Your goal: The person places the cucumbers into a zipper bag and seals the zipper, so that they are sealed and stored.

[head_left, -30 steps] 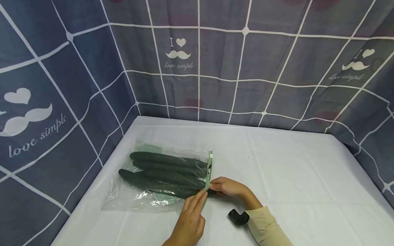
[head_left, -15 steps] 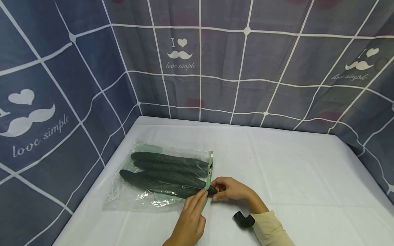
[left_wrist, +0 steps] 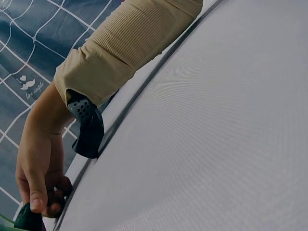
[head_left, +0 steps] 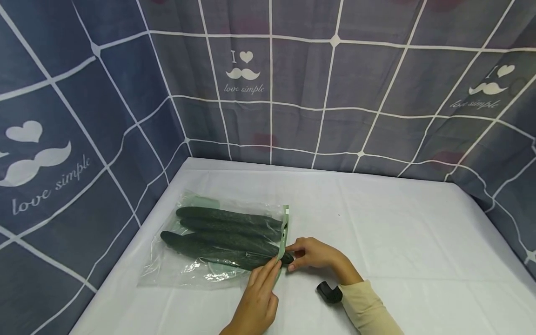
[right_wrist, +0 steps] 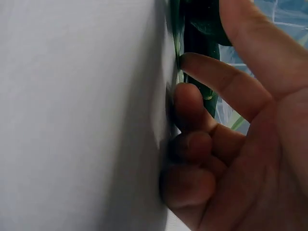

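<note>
A clear plastic bag (head_left: 167, 274) with a green strip (head_left: 286, 218) at its mouth lies flat, several dark green cucumbers inside. The nearest cucumber (head_left: 222, 253) pokes its end out of the mouth. My left hand (head_left: 256, 298) rests its straight fingers on the near part of the strip, thumb away from the fingertips. My right hand (head_left: 316, 255) holds that cucumber end between thumb and index finger. In the right wrist view, the right thumb (right_wrist: 255, 38) lies against the cucumber (right_wrist: 204, 21), and the other fingers are curled near the cloth.
White cloth (head_left: 398, 232) covers the table. Blue-grey checked curtains (head_left: 293, 83) rise along the back and both sides. A black device (head_left: 329, 292) sits at the right wrist, just below the beige sleeve (head_left: 364, 307).
My right hand has spread its thumb and index finger around the cucumber end and shifted slightly right. The left hand and the bag stay almost in place.
</note>
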Available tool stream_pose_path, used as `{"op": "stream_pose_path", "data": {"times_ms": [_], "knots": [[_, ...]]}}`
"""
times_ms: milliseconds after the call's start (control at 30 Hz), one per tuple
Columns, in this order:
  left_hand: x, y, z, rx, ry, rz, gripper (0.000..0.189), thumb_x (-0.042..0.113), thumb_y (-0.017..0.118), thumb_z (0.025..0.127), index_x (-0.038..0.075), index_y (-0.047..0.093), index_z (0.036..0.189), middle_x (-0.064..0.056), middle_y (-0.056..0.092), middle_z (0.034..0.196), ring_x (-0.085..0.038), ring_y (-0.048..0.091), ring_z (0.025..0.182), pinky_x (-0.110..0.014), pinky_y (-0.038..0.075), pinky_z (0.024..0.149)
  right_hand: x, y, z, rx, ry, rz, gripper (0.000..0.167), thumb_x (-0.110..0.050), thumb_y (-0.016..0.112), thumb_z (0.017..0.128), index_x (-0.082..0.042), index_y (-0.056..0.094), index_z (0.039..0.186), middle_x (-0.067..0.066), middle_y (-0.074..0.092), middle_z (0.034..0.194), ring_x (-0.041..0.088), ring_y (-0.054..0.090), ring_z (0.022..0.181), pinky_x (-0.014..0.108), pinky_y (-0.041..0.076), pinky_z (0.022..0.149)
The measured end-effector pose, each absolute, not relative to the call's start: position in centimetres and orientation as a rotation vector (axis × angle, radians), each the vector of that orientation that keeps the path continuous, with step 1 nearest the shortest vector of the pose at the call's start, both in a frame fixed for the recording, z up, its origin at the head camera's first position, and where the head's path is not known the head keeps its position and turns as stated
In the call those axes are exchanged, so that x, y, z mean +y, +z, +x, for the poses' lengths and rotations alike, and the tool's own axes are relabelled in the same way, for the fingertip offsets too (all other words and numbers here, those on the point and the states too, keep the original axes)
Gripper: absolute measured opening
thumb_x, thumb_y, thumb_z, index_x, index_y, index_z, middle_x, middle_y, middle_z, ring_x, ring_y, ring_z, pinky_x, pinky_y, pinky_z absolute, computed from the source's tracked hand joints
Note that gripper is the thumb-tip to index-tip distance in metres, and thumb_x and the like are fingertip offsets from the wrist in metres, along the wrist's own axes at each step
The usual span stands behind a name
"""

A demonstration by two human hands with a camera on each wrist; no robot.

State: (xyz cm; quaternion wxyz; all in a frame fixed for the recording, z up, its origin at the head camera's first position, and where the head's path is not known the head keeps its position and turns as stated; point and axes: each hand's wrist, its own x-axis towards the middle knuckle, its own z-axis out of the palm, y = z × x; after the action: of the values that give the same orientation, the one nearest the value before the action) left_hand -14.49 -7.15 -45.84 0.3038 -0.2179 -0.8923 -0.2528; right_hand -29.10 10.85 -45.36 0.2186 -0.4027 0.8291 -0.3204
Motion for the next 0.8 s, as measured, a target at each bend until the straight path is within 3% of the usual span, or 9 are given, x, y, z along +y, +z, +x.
{"op": "stream_pose_path", "data": {"times_ms": [167, 433, 600, 700, 800], "knots": [[-7.2, -45.8, -14.5, -2.364, -0.678, -0.575, 0.067, -0.004, 0.055, 0.057, -0.003, 0.052, 0.124, -0.011, 0.050, 0.131, -0.015, 0.048, 0.105, -0.023, 0.044, 0.084, 10.5, -45.0, -29.2, 2.283, -0.904, -1.051, 0.043, -0.030, 0.071, 0.074, -0.003, 0.068, 0.108, -0.001, 0.064, 0.081, 0.000, 0.046, 0.063, 0.018, 0.042, 0.058], [-7.1, -45.8, -14.4, -2.378, -0.682, -0.580, 0.067, -0.005, 0.056, 0.057, -0.004, 0.052, 0.124, -0.012, 0.050, 0.131, -0.016, 0.048, 0.105, -0.023, 0.045, 0.083, 10.0, -44.7, -29.4, 2.263, -0.947, -0.995, 0.026, -0.028, 0.070, 0.075, -0.010, 0.074, 0.093, 0.000, 0.071, 0.080, -0.001, 0.049, 0.059, 0.017, 0.042, 0.054], [-7.1, -45.8, -14.4, -2.358, -0.672, -0.587, 0.066, -0.004, 0.055, 0.057, -0.004, 0.053, 0.123, -0.012, 0.051, 0.130, -0.016, 0.048, 0.104, -0.022, 0.043, 0.084, 9.7, -44.7, -29.7, 2.261, -0.949, -0.959, 0.018, -0.029, 0.069, 0.076, -0.011, 0.073, 0.078, 0.002, 0.064, 0.061, 0.002, 0.042, 0.050, 0.017, 0.034, 0.047], [-7.1, -45.8, -14.5, -2.332, -0.676, -0.602, 0.068, -0.005, 0.054, 0.056, -0.004, 0.052, 0.124, -0.012, 0.050, 0.131, -0.016, 0.048, 0.104, -0.021, 0.041, 0.085, 9.6, -44.7, -29.8, 2.263, -0.943, -0.934, 0.023, -0.029, 0.068, 0.077, -0.008, 0.068, 0.067, 0.001, 0.051, 0.050, 0.003, 0.037, 0.044, 0.018, 0.029, 0.044], [-7.0, -45.8, -14.5, -2.316, -0.685, -0.611, 0.069, -0.006, 0.053, 0.055, -0.004, 0.052, 0.124, -0.011, 0.049, 0.132, -0.016, 0.049, 0.103, -0.020, 0.040, 0.085, 9.4, -44.5, -29.9, 2.275, -0.926, -0.913, 0.030, -0.027, 0.068, 0.078, -0.003, 0.064, 0.062, -0.004, 0.044, 0.048, 0.004, 0.036, 0.041, 0.018, 0.029, 0.042]]}}
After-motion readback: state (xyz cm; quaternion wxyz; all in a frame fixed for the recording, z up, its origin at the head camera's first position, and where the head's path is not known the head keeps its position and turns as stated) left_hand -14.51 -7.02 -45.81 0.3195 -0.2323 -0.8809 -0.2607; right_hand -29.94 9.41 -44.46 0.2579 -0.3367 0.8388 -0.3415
